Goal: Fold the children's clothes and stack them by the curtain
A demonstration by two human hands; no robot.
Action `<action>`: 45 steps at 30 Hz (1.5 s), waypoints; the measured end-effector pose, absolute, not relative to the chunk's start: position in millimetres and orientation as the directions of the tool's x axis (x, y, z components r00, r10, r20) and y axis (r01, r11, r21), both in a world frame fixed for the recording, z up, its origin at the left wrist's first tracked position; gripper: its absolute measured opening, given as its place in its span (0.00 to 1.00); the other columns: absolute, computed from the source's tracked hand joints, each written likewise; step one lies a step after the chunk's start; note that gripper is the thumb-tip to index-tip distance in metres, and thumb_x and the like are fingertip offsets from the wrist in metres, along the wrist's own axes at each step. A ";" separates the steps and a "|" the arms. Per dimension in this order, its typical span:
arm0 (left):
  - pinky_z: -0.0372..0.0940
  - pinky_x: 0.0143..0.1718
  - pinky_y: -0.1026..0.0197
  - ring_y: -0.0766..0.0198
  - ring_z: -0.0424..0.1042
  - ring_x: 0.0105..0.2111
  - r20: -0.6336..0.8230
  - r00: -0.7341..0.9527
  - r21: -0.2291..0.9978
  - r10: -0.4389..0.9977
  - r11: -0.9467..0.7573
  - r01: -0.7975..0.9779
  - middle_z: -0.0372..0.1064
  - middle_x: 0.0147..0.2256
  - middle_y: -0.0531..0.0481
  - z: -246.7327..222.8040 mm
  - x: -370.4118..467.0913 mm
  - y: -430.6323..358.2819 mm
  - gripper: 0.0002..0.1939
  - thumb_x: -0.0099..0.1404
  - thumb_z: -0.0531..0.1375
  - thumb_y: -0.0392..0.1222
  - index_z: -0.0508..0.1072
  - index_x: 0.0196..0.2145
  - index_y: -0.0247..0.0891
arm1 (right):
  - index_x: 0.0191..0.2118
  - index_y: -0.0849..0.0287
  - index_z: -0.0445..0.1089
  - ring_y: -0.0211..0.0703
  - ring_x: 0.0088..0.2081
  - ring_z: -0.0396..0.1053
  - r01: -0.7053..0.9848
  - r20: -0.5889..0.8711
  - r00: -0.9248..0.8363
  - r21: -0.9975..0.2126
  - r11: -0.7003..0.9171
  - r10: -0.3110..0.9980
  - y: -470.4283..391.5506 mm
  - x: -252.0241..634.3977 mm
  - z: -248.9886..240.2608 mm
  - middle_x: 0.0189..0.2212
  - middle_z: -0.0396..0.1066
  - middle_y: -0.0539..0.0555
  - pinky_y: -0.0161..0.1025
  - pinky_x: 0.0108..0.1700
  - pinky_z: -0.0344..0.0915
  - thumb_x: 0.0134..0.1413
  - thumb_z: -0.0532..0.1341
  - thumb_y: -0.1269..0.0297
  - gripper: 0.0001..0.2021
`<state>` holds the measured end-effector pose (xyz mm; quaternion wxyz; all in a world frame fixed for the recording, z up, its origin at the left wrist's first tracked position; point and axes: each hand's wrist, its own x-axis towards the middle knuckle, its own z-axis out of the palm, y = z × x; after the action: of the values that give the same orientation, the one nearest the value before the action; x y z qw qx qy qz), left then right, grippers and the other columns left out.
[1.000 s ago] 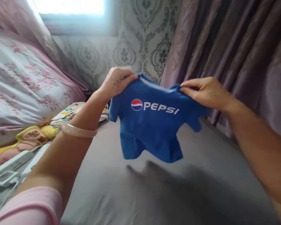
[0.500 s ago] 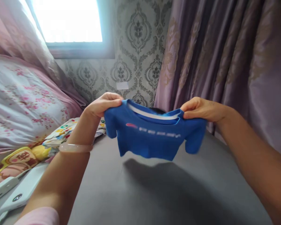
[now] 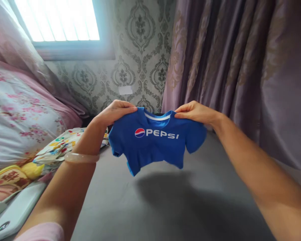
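A small blue T-shirt (image 3: 155, 147) with a PEPSI print across the chest hangs in the air in the middle of the head view. My left hand (image 3: 115, 112) pinches its shoulder beside the collar, fingers closed. On the other side of the neckline, my right hand (image 3: 195, 112) grips the other shoulder between thumb and fingers. The collar sags a little between them, showing a white band inside. Below, the shirt's lower edge is apart from the grey bed surface (image 3: 110, 201) and casts a shadow on it.
Folded patterned cloth (image 3: 62, 144) lies left of the bed surface, near a yellow printed item (image 3: 10, 179) and a white device (image 3: 17, 211) with a round logo. Floral bedding (image 3: 17, 113) is piled behind. Purple curtains (image 3: 223, 60) hang at right; a bright window (image 3: 60, 20) is at upper left.
My hands have come closer together, the right one moving left. The neckline has slackened and narrowed, and the shirt front now faces me with its print sharp. The view has shifted slightly right.
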<state>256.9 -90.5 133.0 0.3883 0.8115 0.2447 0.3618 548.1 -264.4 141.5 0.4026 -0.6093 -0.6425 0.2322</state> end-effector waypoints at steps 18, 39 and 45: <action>0.71 0.29 0.61 0.61 0.74 0.26 0.359 0.676 0.861 0.643 -0.508 0.026 0.77 0.28 0.48 108.0 273.9 -61.8 0.24 0.47 0.68 0.60 0.80 0.33 0.36 | 0.37 0.58 0.78 0.44 0.34 0.74 0.573 0.202 0.063 -0.809 0.130 0.977 -247.4 575.0 119.5 0.32 0.78 0.53 0.39 0.37 0.70 0.41 0.68 0.45 0.22; 0.63 0.34 0.66 0.66 0.73 0.34 0.906 0.396 -0.188 0.149 -0.696 0.693 0.75 0.37 0.47 120.2 261.8 -101.2 0.21 0.72 0.47 0.53 0.74 0.50 0.42 | 0.55 0.56 0.67 0.45 0.41 0.72 0.958 0.841 -0.012 0.164 -0.233 0.540 -260.7 549.6 116.3 0.42 0.75 0.56 0.36 0.34 0.61 0.69 0.40 0.49 0.26; 0.64 0.38 0.65 0.69 0.72 0.34 0.910 0.401 -0.199 0.100 -0.744 0.637 0.71 0.34 0.51 126.3 214.0 -145.3 0.21 0.71 0.50 0.52 0.74 0.51 0.39 | 0.56 0.55 0.68 0.51 0.46 0.72 0.974 0.817 -0.019 0.145 -0.173 0.576 -316.5 517.9 128.3 0.44 0.75 0.55 0.42 0.43 0.64 0.68 0.41 0.45 0.28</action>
<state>214.0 -145.3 126.3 -0.2711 0.7919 0.2329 0.4951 517.9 -316.5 128.3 0.2499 -0.6541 -0.5926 -0.3983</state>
